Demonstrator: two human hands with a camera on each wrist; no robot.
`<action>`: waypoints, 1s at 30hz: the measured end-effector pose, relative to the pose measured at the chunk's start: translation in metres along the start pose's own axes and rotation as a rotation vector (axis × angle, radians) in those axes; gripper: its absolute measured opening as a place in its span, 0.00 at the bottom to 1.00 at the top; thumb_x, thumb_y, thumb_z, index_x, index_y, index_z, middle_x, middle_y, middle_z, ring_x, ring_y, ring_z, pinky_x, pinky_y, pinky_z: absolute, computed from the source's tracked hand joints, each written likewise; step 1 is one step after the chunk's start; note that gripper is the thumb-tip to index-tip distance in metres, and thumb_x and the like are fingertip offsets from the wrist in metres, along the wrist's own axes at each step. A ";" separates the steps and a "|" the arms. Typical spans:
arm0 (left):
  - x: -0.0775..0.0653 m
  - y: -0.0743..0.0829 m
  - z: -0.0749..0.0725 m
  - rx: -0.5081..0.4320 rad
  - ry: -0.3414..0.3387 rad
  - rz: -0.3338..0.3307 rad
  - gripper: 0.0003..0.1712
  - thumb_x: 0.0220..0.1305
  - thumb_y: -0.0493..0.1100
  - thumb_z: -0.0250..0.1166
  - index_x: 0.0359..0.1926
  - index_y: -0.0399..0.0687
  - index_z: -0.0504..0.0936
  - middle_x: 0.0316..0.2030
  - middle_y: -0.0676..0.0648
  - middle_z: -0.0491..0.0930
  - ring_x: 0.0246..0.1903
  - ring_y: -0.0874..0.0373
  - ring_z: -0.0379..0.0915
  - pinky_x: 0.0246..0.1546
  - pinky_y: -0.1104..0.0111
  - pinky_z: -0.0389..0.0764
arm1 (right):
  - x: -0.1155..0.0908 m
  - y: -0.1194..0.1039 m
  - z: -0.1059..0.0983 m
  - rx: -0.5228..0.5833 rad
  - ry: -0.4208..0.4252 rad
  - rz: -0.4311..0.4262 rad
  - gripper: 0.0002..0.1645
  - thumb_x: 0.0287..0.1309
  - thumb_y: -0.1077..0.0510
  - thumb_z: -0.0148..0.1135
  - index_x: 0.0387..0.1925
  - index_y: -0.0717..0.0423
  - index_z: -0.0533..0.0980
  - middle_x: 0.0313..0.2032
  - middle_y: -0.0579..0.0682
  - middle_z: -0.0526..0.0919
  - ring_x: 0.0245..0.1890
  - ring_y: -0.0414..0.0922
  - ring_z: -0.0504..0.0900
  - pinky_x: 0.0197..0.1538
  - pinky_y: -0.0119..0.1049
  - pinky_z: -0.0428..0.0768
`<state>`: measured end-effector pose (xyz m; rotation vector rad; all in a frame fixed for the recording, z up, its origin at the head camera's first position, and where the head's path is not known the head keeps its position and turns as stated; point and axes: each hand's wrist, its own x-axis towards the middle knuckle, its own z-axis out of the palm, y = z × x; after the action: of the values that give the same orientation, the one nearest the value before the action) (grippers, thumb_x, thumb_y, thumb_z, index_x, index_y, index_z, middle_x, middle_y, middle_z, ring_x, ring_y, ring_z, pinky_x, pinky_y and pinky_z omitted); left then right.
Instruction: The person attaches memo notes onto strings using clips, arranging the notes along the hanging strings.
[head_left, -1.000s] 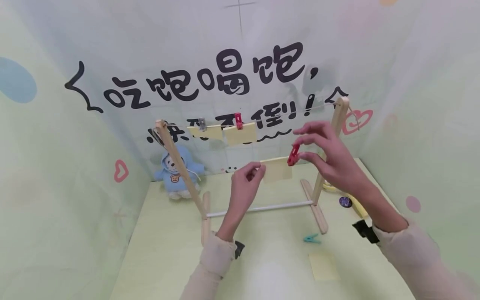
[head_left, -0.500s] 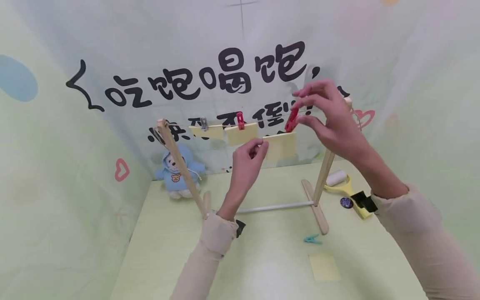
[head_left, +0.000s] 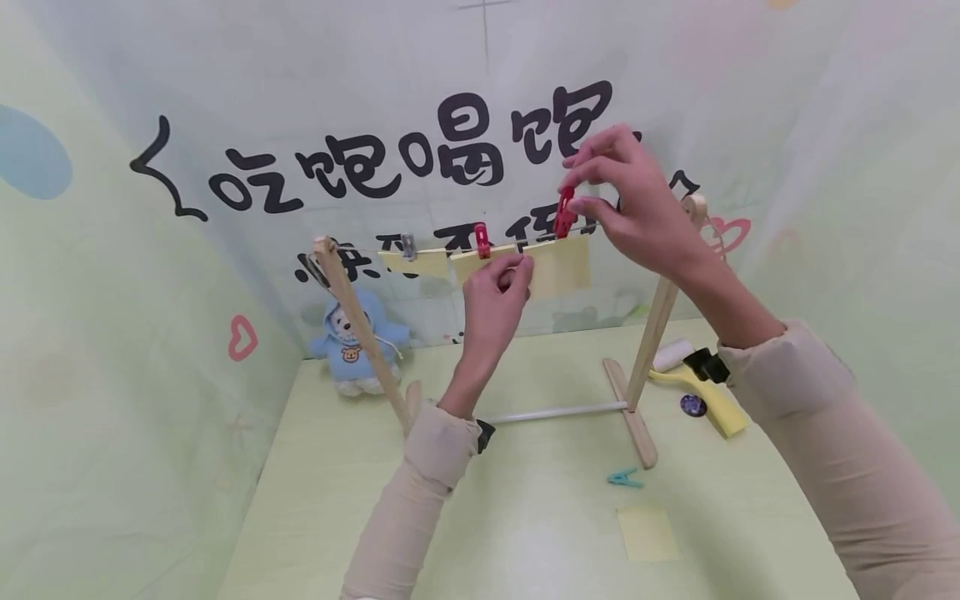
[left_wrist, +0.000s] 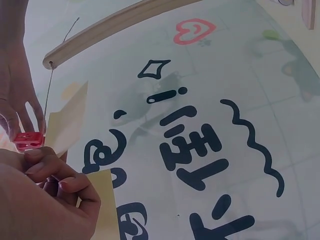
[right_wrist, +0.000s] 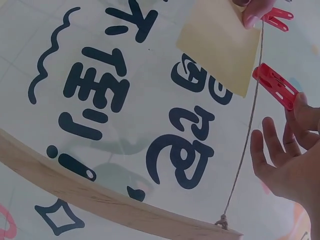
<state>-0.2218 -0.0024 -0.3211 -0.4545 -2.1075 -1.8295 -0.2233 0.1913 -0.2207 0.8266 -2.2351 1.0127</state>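
My left hand (head_left: 495,308) pinches a yellow paper sheet (head_left: 561,268) by its upper left corner, its top edge level with the string (right_wrist: 250,120). Between thumb and fingers of my right hand (head_left: 637,204) is a red clothespin (right_wrist: 276,86), its tip right at the string by the sheet's top edge. Left of these, two more yellow sheets hang from the string: one under a grey clothespin (head_left: 408,247), the other under a second red clothespin (head_left: 482,240). My left fingers overlap the lower right of that second sheet (head_left: 467,264) in the head view.
Wooden posts (head_left: 649,342) joined by a white rod (head_left: 558,412) carry the string. On the table lie a teal clothespin (head_left: 624,477), another yellow sheet (head_left: 647,533), a yellow-handled roller (head_left: 712,400) and a dark round object (head_left: 693,406). A blue-clad plush bear (head_left: 352,346) sits at back left.
Both hands have risen from below the string, bringing the yellow sheet and the red clothespin up to it. The right hand has also shifted slightly left.
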 end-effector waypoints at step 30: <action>0.000 0.009 -0.002 -0.015 0.022 -0.058 0.13 0.81 0.40 0.65 0.52 0.33 0.90 0.17 0.54 0.69 0.22 0.62 0.69 0.23 0.71 0.58 | 0.001 0.000 0.012 -0.012 -0.046 0.005 0.07 0.67 0.75 0.70 0.45 0.72 0.86 0.54 0.63 0.77 0.65 0.58 0.75 0.73 0.53 0.69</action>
<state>-0.2183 -0.0035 -0.3128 -0.3790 -2.1153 -1.8744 -0.2260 0.1815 -0.2270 0.8475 -2.2810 0.9906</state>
